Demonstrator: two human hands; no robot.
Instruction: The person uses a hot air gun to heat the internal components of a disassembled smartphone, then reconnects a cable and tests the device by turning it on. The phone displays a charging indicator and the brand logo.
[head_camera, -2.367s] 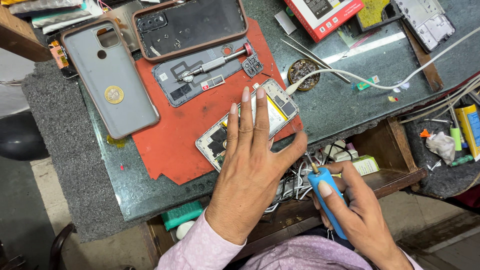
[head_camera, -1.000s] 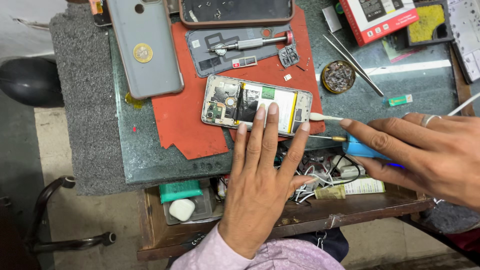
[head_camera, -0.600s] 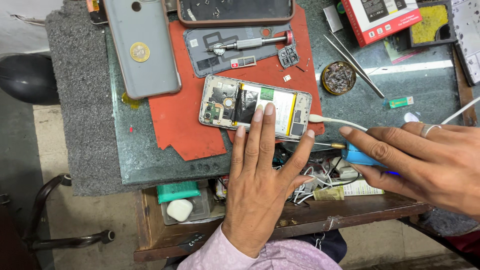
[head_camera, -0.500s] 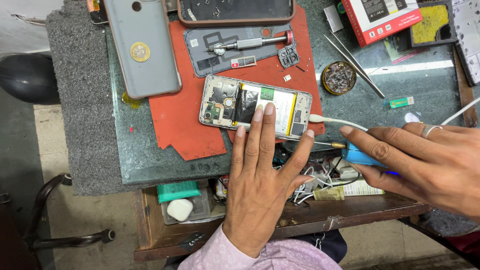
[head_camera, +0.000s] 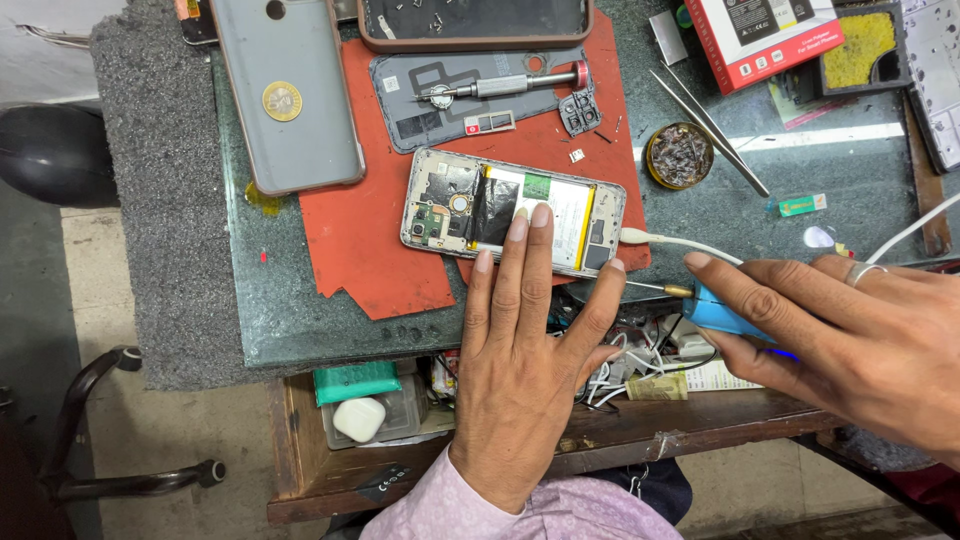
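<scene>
Your left hand lies flat with fingers spread, fingertips pressing on the opened phone, which rests on the red mat near the front edge of the bench. Your right hand grips a blue soldering iron, fingers wrapped around it, tip pointing toward the phone's right end. A white cable plugs into that end. A screwdriver lies on the mat's rear part.
</scene>
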